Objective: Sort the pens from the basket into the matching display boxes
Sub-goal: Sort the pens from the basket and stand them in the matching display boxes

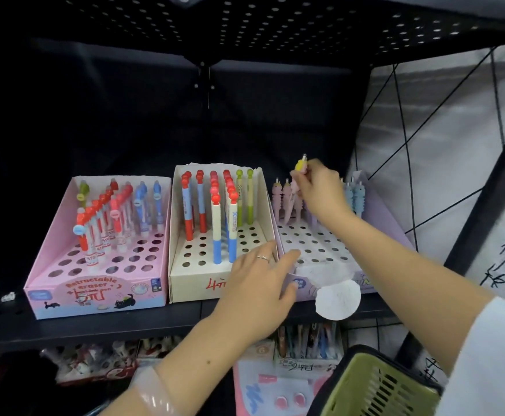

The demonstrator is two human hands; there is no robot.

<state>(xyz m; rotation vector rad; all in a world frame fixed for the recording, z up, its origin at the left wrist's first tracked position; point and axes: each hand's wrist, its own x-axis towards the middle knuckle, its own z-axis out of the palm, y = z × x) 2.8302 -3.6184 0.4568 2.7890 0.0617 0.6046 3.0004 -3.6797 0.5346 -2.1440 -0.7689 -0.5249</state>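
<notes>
On the black shelf [95, 328], the pink display box [65, 274] at the left holds red, blue and green pens upright in its holes. Beside it, the cream display box [191, 280] carries red, blue-tipped and green pens. The left hand [260, 283] rests on the front edges of the cream and lavender display box [380, 211], fingers straight and spread apart. Over the lavender box's back rows, the right hand [320, 190] pinches a yellow-topped pen [300, 165], fingers clamped on it. The green basket [377, 388] sits at the lower right.
</notes>
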